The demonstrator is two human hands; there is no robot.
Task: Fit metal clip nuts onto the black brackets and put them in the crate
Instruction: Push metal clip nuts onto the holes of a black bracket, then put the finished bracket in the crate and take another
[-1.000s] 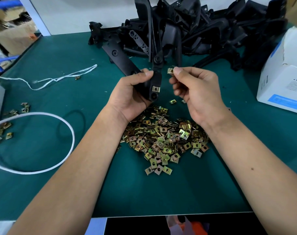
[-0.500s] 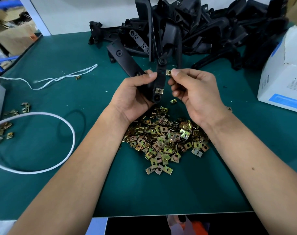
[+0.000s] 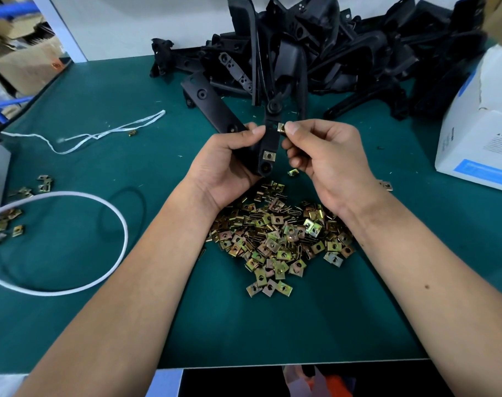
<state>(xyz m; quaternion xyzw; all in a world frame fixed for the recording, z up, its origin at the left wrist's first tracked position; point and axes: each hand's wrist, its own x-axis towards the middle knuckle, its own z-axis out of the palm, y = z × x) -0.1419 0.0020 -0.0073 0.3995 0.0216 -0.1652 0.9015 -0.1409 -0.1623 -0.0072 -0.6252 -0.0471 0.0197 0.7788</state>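
- Head view, centre: my left hand [image 3: 224, 164] grips the black bracket [image 3: 268, 144] above the worktop [image 3: 244, 325], fingers curled round it, angled so its free edge faces my other hand.
- My right hand [image 3: 327, 159] pinches one clip nut [image 3: 281, 127] between thumb and forefinger, at the bracket's edge, presumably ready to slide on.
- A fitted clip nut [image 3: 269, 155] already sits lower on the same bracket.
- The heap of loose clip nuts [image 3: 275, 239] lies just below my wrists, for short reaches.
- The unfinished bracket pile [image 3: 315, 53] waits at the back; a white box [image 3: 479, 133] stands to the right.
- No crate is visible.
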